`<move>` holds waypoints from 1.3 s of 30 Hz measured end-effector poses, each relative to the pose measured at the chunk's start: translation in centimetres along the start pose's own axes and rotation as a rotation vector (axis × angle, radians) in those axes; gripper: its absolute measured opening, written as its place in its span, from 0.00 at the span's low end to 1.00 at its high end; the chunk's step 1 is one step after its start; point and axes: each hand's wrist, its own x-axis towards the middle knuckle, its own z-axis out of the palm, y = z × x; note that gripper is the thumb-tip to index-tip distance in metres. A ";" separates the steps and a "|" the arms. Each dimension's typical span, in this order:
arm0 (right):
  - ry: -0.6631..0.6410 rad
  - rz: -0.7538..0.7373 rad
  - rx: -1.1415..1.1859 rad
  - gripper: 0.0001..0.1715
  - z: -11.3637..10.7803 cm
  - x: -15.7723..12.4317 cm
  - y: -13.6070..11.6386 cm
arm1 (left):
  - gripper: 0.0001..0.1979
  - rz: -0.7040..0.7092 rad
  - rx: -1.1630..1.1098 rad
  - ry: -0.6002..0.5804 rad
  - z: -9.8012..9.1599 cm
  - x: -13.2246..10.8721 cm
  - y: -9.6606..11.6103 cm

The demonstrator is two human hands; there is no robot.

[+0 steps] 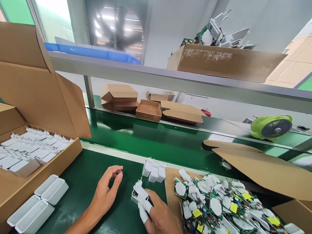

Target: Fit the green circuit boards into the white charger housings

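My right hand [156, 213], with white finger cots on two fingers, grips a white charger plug [139, 191] against the green mat. My left hand [107, 190] hovers just left of it, thumb and forefinger curled into a loose ring with nothing visible between them. Three finished white plugs [154, 170] stand in a row just beyond. A heap of green circuit boards with white and yellow parts [219, 204] lies in a cardboard box at the right.
An open cardboard box [36, 162] at the left holds rows of white plugs. Several white casings [36, 203] lie in front of it. A green conveyor belt [151, 136] runs behind, with small cardboard boxes [148, 109] and a green fan [271, 125].
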 end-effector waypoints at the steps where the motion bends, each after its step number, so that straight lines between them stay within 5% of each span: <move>1: 0.041 -0.012 0.007 0.37 -0.2 0.0 -0.1 | 0.18 0.010 0.013 -0.003 0.0 -0.1 0.0; 4: 0.139 0.014 0.086 0.36 -0.6 0.0 -0.6 | 0.16 0.030 0.036 -0.001 -0.2 -0.2 -0.2; 7: 0.104 0.030 0.128 0.37 -0.2 -0.1 -0.7 | 0.14 0.090 0.041 -0.015 -0.4 -0.3 -0.2; 13: 0.074 0.003 0.156 0.39 0.8 -0.4 -0.4 | 0.25 0.476 0.120 -0.346 0.0 -1.4 0.3; 20: 0.185 0.091 0.278 0.24 0.9 -0.3 -0.6 | 0.21 0.311 -0.037 -0.302 1.2 -2.4 -0.7; 25: 0.091 0.083 0.284 0.27 1.1 -0.3 -0.4 | 0.20 0.282 -0.076 -0.325 1.1 -2.2 -0.7; 29: 0.162 0.327 0.742 0.17 1.5 0.3 -0.6 | 0.46 0.304 0.015 -0.384 1.0 -2.7 -0.2; 31: 0.201 0.529 1.155 0.23 1.6 0.8 -1.0 | 0.54 0.338 0.071 -0.388 1.3 -3.2 0.1; 34: 0.202 0.752 1.588 0.28 1.3 1.4 -1.9 | 0.44 0.400 0.069 -0.309 2.1 -3.7 0.3; 39: 0.163 0.783 1.706 0.27 0.4 2.0 -3.1 | 0.37 0.465 0.048 -0.228 2.5 -3.7 0.5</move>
